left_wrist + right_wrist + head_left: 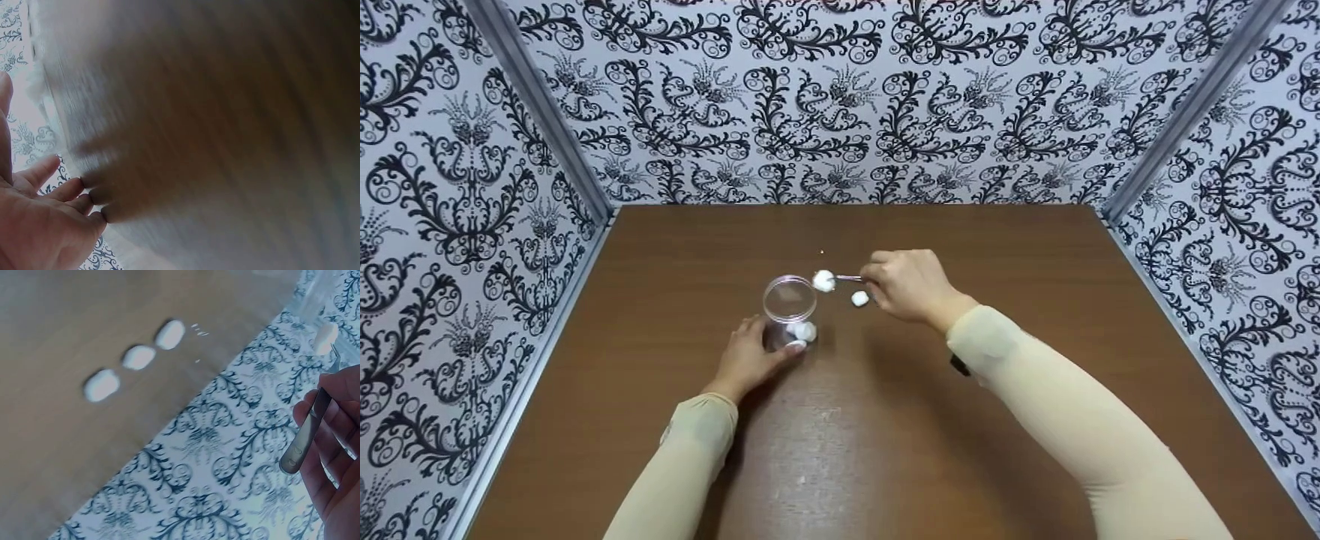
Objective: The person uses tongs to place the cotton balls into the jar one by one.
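My left hand (pixel 750 356) holds a clear jar (pixel 789 321), its thumb against the near side. Through the jar's wall several white cotton balls (pixel 802 331) show near the bottom. The right hand (pixel 911 283) grips metal tweezers (pixel 306 436) between thumb and fingers. A cotton ball (pixel 325 339) sits at the tweezer tips, just right of the jar's rim in the head view. Below the tweezers a loose cotton ball (pixel 859 298) lies on the table. In the left wrist view the left hand (pixel 48 219) shows with its fingers reaching forward; the jar is blurred there.
Three cotton balls (pixel 139 357) lie in a row on the brown table (pixel 825 450) in the right wrist view, with small white bits (pixel 199 330) beside them. Patterned walls (pixel 840 97) with grey frame posts enclose the table at the back and sides.
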`<state>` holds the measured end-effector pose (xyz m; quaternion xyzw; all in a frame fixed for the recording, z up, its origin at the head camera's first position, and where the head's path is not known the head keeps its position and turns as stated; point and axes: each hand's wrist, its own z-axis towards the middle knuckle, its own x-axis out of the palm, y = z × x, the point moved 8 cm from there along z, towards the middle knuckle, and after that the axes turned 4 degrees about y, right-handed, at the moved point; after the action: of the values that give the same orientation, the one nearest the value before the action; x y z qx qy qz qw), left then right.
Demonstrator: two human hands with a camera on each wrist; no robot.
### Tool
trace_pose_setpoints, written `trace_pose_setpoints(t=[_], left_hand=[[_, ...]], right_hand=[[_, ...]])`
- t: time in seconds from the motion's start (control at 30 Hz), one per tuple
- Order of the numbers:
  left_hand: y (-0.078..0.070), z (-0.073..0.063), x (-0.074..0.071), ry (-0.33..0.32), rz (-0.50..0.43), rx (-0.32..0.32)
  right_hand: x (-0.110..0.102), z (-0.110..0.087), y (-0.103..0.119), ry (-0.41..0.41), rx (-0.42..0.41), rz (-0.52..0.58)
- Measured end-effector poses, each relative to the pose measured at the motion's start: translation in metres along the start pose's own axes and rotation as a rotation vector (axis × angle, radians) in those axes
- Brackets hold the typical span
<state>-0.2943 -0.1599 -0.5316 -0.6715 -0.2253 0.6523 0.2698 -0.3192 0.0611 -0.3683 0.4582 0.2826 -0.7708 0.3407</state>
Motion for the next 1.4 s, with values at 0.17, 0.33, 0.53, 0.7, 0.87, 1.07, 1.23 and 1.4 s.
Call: trace_pose_setpoints(t=[0.17, 0.33, 0.53, 0.7, 0.87, 1.07, 1.23, 1.4], left_hand=[[-0.001, 0.000, 0.001, -0.006, 0.001, 0.004], [-0.002, 0.000, 0.001, -0.012, -0.007, 0.003], [-0.004, 0.001, 0.001, -0.022, -0.007, 0.014], [-0.002, 0.002, 0.001, -0.022, -0.003, 0.010], [0.002, 0.003, 0.003, 0.000, -0.002, -0.011], [0.007, 0.003, 0.004, 0.017, -0.002, -0.023], [0.007, 0.003, 0.004, 0.016, 0.000, -0.022], [0.007, 0.002, 0.004, 0.014, -0.001, -0.019]], right_hand=[[0.007, 0.016, 0.016, 0.037, -0.023, -0.004], [0.019, 0.021, 0.026, 0.061, -0.040, -0.013], [0.026, 0.019, 0.031, 0.055, -0.054, -0.019], [0.025, 0.015, 0.031, 0.051, -0.062, -0.001], [0.022, 0.006, 0.021, 0.063, -0.052, -0.009], [0.017, -0.014, -0.003, 0.059, -0.014, -0.019], [0.016, -0.039, -0.027, 0.056, 0.023, -0.010], [0.023, -0.065, -0.049, 0.052, 0.049, -0.029]])
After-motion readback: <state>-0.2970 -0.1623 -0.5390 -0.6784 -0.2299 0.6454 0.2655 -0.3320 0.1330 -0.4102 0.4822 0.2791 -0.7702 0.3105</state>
